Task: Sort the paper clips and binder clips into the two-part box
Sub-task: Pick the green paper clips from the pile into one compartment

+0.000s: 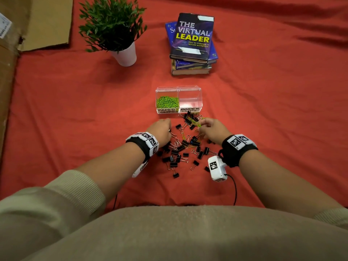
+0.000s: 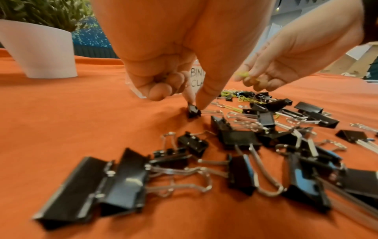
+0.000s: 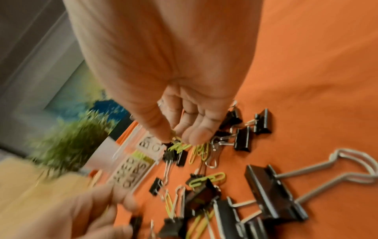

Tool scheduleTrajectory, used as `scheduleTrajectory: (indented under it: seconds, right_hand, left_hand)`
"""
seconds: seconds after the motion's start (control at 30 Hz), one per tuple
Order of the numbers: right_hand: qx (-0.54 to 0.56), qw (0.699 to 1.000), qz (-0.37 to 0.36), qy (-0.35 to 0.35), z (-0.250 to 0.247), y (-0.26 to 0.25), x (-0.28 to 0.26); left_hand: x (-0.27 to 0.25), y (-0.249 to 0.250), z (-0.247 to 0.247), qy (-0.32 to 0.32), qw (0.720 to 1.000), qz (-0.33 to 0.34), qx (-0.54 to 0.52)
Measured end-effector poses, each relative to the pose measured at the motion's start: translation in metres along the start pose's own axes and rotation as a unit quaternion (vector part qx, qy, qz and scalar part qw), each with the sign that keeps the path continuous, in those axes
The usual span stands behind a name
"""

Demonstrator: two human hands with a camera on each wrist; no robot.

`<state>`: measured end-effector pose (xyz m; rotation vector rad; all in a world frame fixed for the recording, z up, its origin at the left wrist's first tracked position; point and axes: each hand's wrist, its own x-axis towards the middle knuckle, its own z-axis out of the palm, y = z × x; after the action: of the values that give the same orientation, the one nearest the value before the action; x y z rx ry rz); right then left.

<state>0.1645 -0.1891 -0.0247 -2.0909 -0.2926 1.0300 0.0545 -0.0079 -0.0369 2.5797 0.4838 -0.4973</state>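
Observation:
A clear two-part box (image 1: 189, 89) stands on the red cloth; its left part, labelled for paper clips, holds green paper clips (image 1: 167, 102), and the right part, labelled for binder clips, looks empty. In front of it lies a pile of black binder clips (image 1: 180, 147) mixed with a few green paper clips. My left hand (image 2: 194, 105) pinches a small black binder clip (image 2: 193, 111) that lies on the cloth at the pile's left edge. My right hand (image 3: 178, 139) pinches a few green paper clips (image 3: 181, 146) just above the pile's far end, close to the box front.
A green plant in a white pot (image 1: 125, 54) stands at the back left, and a stack of books (image 1: 193, 40) behind the box. Cardboard (image 1: 43, 23) lies in the far left corner. Binder clips (image 2: 122, 182) spread back toward my body.

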Motion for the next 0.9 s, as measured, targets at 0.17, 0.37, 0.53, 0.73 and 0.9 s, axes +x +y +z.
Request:
scheduleTrajectory:
  seconds: [0.17,0.37,0.53,0.73,0.9]
  right_hand:
    - [0.274,0.956,0.096,-0.049,-0.003,-0.006,-0.005]
    - [0.183,0.977,0.078,-0.072,0.002,-0.011,-0.008]
    - [-0.115,0.993,-0.008,-0.018,0.005,0.002,-0.006]
    - [-0.336,0.937,-0.086,-0.041,0.017,0.011,-0.013]
    - [-0.381,0.921,-0.071,-0.041,0.024,0.008,-0.008]
  left_hand:
    - [-0.002,0.009,-0.001,0.014,0.998,0.064,0.016]
    - [0.003,0.034,0.014,-0.009,0.989,0.114,0.089]
    - [0.006,0.032,0.019,-0.021,0.985,0.114,0.13]
    - [0.005,0.028,0.023,-0.051,0.981,0.086,0.166]
    - [-0.001,0.019,0.009,-0.045,0.999,0.03,0.001]
